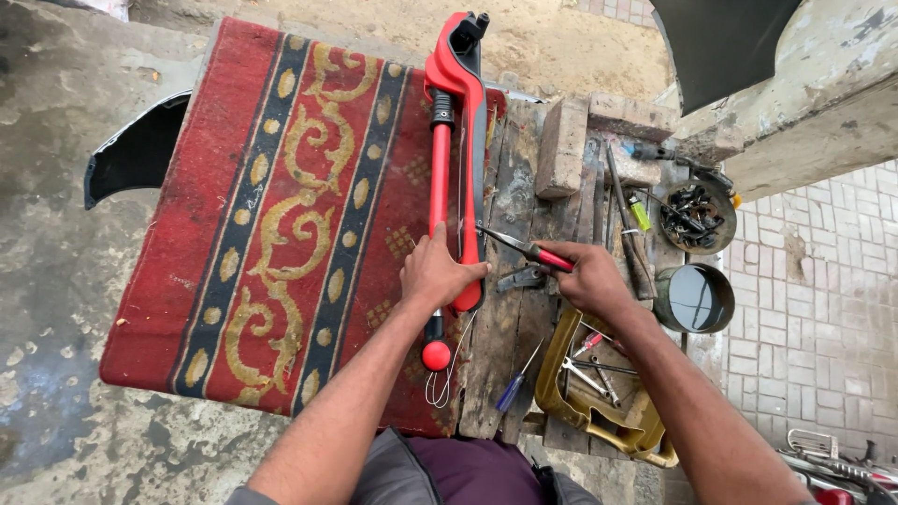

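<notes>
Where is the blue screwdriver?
The blue-handled screwdriver lies on the wooden bench, below the right hand, just left of the yellow plastic tray of tools.

An outdoor roadside repair workshop: a rough plank workbench (524, 309) stands on cracked concrete beside brick paving (823, 309), strewn with screwdrivers (517, 382), a cut yellow can of tools (599, 411), a bowl of bolts (697, 217) and loose bricks (561, 148)

Red patterned rug (281, 215), brick (561, 148), tin w/ dark liquid (697, 298), blue screwdriver (514, 383)
</notes>
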